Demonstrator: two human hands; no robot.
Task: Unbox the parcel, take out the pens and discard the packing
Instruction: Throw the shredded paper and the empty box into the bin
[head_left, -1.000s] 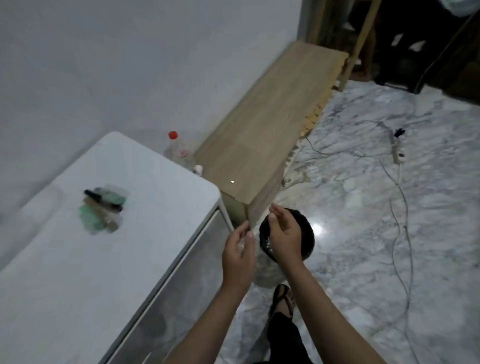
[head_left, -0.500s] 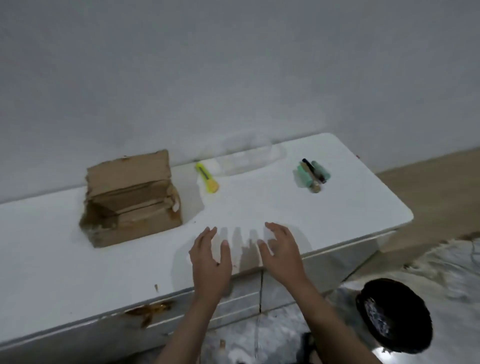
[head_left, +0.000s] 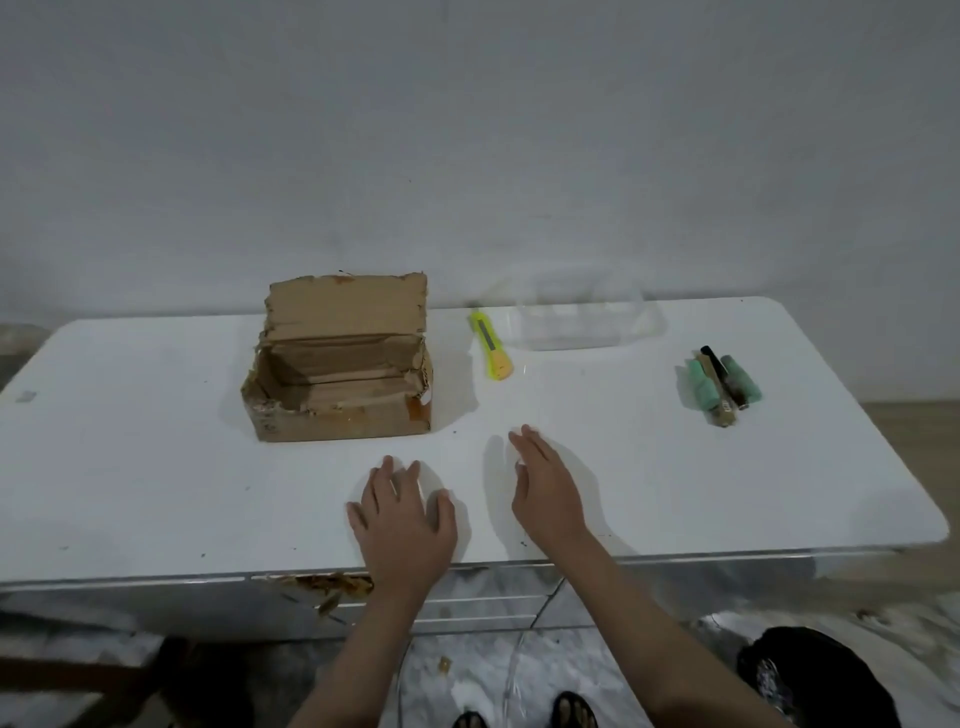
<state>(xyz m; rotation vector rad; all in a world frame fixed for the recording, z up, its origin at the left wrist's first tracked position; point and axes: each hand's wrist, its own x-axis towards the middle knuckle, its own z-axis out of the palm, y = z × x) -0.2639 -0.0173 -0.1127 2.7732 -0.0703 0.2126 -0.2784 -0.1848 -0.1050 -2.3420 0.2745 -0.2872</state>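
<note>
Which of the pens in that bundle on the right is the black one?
Among the pens, the black pen lies between the tan pen and the rightmost green one.

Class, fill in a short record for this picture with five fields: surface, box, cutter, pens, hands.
surface: white table against a grey wall
box: cardboard box, flap up, open, left of centre
cutter: yellow cutter lying right of the box
pens: pens bunched at the right, out of the box
hands: left hand and right hand open over the table's front, holding nothing
</note>
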